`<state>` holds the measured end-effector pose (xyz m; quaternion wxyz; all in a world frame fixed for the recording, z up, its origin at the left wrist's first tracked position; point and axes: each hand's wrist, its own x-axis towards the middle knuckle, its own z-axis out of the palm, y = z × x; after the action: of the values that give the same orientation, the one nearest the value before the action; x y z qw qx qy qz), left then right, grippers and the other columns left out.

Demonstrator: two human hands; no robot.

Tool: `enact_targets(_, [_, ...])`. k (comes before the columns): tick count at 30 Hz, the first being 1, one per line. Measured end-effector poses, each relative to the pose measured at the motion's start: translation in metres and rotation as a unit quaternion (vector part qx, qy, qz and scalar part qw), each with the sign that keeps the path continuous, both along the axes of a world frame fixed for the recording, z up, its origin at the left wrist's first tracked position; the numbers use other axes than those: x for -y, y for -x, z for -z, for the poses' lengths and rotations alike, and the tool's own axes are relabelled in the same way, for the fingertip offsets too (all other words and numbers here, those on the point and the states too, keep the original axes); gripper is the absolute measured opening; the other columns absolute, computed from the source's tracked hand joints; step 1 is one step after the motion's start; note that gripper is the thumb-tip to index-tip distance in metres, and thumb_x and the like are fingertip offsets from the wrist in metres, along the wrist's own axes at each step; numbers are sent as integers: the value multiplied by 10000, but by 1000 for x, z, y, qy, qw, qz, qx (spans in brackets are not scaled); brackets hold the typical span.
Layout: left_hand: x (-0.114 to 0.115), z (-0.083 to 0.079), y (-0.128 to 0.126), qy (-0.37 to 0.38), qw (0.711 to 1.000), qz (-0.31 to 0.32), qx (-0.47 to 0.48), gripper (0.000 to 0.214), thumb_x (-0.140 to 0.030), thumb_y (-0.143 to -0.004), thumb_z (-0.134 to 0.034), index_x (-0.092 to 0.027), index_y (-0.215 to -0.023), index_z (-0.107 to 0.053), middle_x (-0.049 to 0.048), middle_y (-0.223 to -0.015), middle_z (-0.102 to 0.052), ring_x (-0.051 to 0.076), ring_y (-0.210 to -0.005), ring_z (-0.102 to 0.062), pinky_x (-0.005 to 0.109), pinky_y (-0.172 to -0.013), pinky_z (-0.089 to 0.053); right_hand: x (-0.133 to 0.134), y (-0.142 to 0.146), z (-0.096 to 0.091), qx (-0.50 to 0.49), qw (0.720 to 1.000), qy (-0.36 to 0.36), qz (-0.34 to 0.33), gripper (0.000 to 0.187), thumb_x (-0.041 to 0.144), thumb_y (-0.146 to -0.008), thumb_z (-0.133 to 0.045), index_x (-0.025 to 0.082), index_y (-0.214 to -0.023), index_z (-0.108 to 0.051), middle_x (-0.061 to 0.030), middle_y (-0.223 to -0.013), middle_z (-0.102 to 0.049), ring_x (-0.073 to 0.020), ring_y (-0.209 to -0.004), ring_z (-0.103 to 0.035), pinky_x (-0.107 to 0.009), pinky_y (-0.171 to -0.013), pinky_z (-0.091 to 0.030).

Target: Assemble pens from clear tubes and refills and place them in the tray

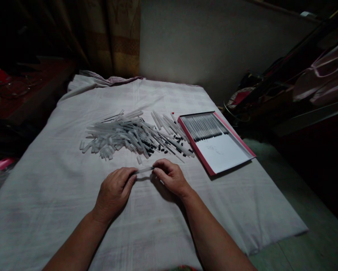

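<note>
A clear-barrelled pen (145, 170) is stretched level between my two hands, just above the cloth. My left hand (115, 188) pinches one end between thumb and fingers. At the other end, which looks dark, my right hand (171, 176) has its thumb and forefinger closed. Beyond them lies a heap of pen parts (126, 131): translucent barrels, clear caps, thin refills and small black plugs (178, 139). To the right, a shallow box (228, 150) with pink edges holds a row of pens (203, 127) with black ends, lined up along its far part.
A pale checked cloth (140, 233) covers the work surface. Bunched fabric (101, 79) lies at its far left edge. A wall (202, 41) and a patterned curtain (125, 41) stand behind. Dark furniture (44, 86) is on the left, and a cluttered rack (282, 79) on the right.
</note>
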<state>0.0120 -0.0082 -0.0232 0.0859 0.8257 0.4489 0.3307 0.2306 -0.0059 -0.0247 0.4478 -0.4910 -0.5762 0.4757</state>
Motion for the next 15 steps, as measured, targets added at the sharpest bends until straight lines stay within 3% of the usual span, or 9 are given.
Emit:
enact_targets(5, [0, 2, 1, 4, 1000, -3, -5, 201, -304, -992, -502, -186, -1077, -640, 64, -954, -742, 209, -863, -700, 327, -786, -537, 0, -1, 1, 2, 1000, -3, -4, 165, 300, -832, -639, 215, -972, -634, 7, -755, -660, -145, -682, -618, -262, -646, -488])
enact_targets(9, [1, 2, 1, 0, 1000, -1, -9, 205, -293, -990, -502, -172, -1071, -647, 69, -946, -739, 212, -854, -700, 325, -773, -538, -1, -2, 3, 16, 1000, -8, -6, 116, 307, -838, -619, 210, -899, -630, 4, -747, -652, -141, -675, -612, -254, -630, -484])
enact_targets(15, [0, 3, 1, -5, 1000, -4, -10, 205, -290, -989, -511, -161, -1071, -648, 78, -955, -741, 213, -866, -702, 325, -784, -538, -1, -2, 4, 25, 1000, -19, -5, 149, 302, -841, -620, 211, -958, -632, 0, -771, -662, -143, -687, -616, -253, -639, -486])
